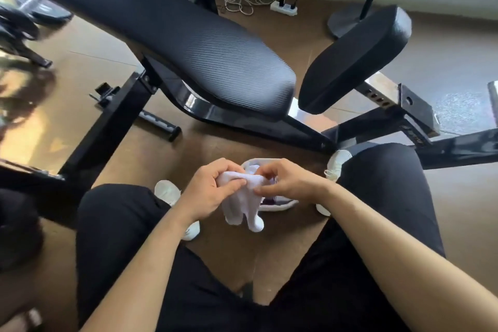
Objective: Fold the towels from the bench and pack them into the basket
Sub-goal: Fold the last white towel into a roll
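White towel [244, 203] in both hands' fingers [234, 183] above basket [280, 206]

Between the knees [116, 224] and white shoes [167, 189], the basket [284, 203] has its mouth mostly covered from above by the towel [242, 210], the left hand [213, 191] and the right hand [292, 183], while bare floor [215, 144] separates it from the black frame [242, 116] of the table [215, 62] ahead.
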`<state>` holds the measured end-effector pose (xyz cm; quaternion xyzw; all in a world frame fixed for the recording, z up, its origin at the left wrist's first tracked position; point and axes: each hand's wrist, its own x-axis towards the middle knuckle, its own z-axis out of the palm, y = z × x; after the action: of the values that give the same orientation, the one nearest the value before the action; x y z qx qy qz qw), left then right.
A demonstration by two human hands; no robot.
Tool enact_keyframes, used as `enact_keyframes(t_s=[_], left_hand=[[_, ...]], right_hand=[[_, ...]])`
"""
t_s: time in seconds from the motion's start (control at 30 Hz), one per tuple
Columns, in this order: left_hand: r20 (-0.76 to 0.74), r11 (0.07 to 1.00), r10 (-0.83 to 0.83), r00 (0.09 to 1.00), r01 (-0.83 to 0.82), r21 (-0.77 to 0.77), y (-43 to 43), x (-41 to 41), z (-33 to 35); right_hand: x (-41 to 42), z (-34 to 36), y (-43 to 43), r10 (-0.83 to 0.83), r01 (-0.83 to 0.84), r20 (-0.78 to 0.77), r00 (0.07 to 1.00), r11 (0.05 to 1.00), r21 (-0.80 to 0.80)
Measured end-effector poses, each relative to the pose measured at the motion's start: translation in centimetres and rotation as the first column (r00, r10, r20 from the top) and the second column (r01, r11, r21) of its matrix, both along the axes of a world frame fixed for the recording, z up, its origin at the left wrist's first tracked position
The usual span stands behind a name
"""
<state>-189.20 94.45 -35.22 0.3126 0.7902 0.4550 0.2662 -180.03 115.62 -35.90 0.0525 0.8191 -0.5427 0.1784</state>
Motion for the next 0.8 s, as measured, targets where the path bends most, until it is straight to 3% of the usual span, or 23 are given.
enact_keyframes(t_s=[0.13,0.27,0.57,0.73,0.8], left_hand=[[-0.102,0.991,0.13,0.986,-0.13,0.013,-2.6,-0.5,0.5],[-0.128,0.931,0.362,0.924,-0.364,0.005,-5.2,-1.7,0.0],[0.002,0.745,0.666,0.746,-0.666,0.041,-5.8,-2.9,-1.9],[0.012,0.715,0.699,0.715,-0.699,0.024,-5.2,-2.9,-2.6],[0.11,0.697,0.711,0.695,-0.716,0.022,-5.1,-3.1,-2.8]], right_hand=[[-1.5,-1.1,0.2,0.068,-0.075,0.047,0.997,0.985,0.153],[-1.9,-2.6,1.7,0.047,-0.071,0.084,0.995,0.951,0.302],[-0.1,-4.6,4.9,-0.153,0.102,0.103,0.983,0.915,0.39],[0.8,-5.5,5.8,-0.192,0.137,0.095,0.977,0.901,0.411],[1.2,-5.4,6.1,-0.231,0.188,0.06,0.971,0.894,0.407]])
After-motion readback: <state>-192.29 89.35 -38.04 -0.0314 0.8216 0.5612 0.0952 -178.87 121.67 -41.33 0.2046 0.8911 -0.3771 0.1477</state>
